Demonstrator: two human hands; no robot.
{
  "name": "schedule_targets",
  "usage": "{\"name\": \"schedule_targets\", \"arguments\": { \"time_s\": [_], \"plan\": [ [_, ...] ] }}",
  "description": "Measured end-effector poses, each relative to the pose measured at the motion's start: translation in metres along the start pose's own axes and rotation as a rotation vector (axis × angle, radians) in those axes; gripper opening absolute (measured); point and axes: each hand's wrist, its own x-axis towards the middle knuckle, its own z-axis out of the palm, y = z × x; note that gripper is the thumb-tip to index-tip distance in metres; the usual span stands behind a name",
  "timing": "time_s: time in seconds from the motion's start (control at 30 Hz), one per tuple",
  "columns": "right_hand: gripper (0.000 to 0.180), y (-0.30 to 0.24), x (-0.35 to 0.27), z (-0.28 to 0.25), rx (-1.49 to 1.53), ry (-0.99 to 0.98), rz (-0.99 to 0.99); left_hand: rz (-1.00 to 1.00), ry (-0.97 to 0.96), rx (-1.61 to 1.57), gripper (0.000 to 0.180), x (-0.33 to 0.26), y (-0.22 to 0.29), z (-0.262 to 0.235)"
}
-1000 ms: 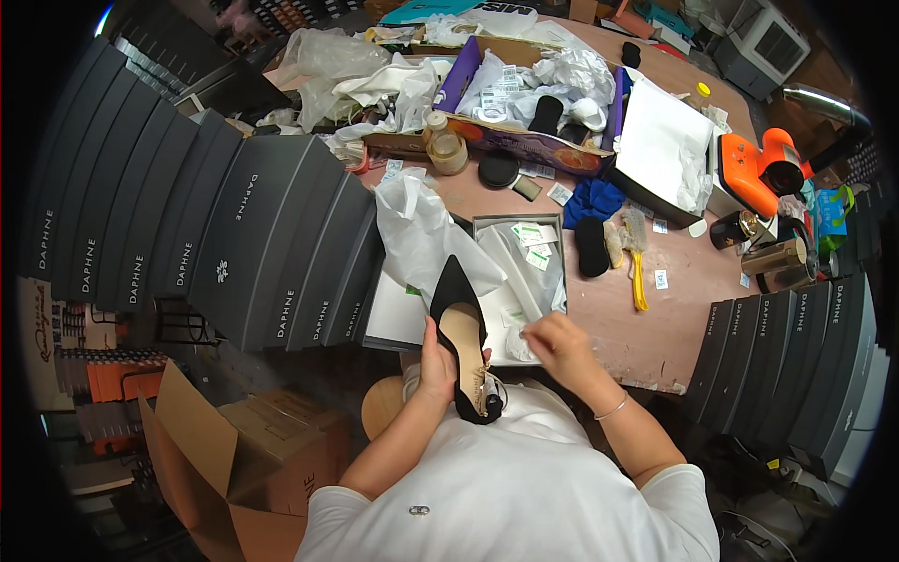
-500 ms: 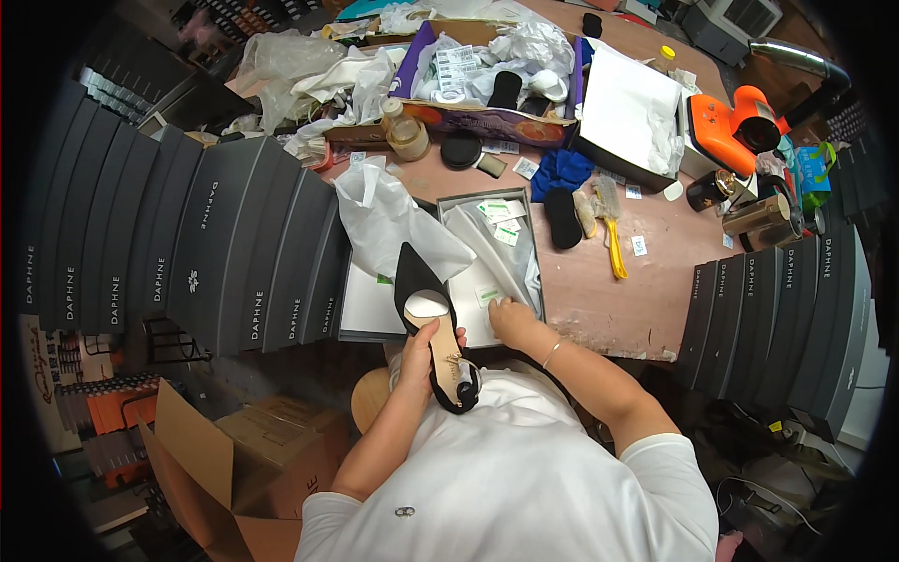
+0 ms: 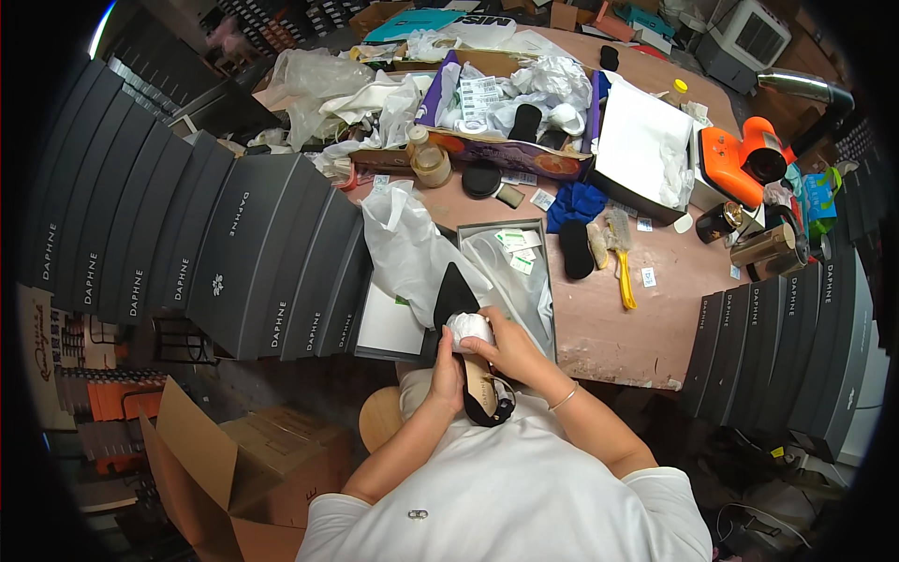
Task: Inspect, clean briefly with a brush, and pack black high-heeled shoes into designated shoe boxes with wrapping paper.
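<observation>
Black pointed-toe high-heeled shoe (image 3: pixel 465 361) sits at lower centre of the frame, toe pointing up toward the open grey shoebox (image 3: pixel 548 281), heel down against the person's chest.

Change since a second ago: then the insole was bare and the right hand was off to the side, lower right of the shoe. Half a second ago a white crumpled tissue wad (image 3: pixel 468 328) was at the mouth of the shoe. Now the right hand (image 3: pixel 510 348) is closed over that wad, fingers curled on top of it, pressing it toward the toe.

Left hand (image 3: pixel 446 382) is wrapped around the shoe's left edge, clamped on it, same grip as before.

My read: the stuffing is going in and is partly seated; a good part of the wad shows above the opening, so it isn't fully home.

White tissue lining and clear plastic bag (image 3: pixel 412 248) lie draped over the box, upper left of the shoe. Stack of dark grey shoeboxes (image 3: pixel 234 244) fans out at left of frame. Yellow-handled brush (image 3: pixel 620 253) lies on the reddish-brown worktable (image 3: pixel 618 328), right of the box.
</observation>
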Motion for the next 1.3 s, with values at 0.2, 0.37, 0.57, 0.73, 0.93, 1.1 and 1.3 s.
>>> {"name": "schedule_targets", "arguments": {
  "time_s": [0.2,0.37,0.57,0.73,0.93,1.1,1.3],
  "plan": [
    [0.046,0.016,-0.018,0.027,-0.131,0.15,-0.305,0.053,-0.005,-0.048,0.063,-0.002,-0.007,-0.005],
    [0.043,0.026,0.012,0.023,-0.152,0.374,-0.349,0.092,-0.064,0.185,0.065,-0.002,-0.016,0.005],
    [0.06,0.051,-0.001,-0.068,0.349,0.094,-0.138,-0.112,-0.224,0.277,0.067,0.007,0.005,0.015],
    [0.038,0.183,0.007,-0.174,-0.179,0.796,0.227,-0.023,-0.237,0.239,0.058,0.027,0.011,0.025],
    [0.035,0.247,0.038,-0.178,-0.51,0.683,0.516,-0.107,-0.251,0.638,0.067,0.036,0.028,0.043],
    [0.022,0.227,0.033,-0.185,-0.192,0.724,0.475,-0.213,-0.337,0.59,0.065,0.052,0.035,0.038],
    [0.048,0.188,-0.008,-0.196,0.066,0.542,0.411,-0.283,-0.339,0.594,0.063,0.06,0.024,0.04]
  ]
}}
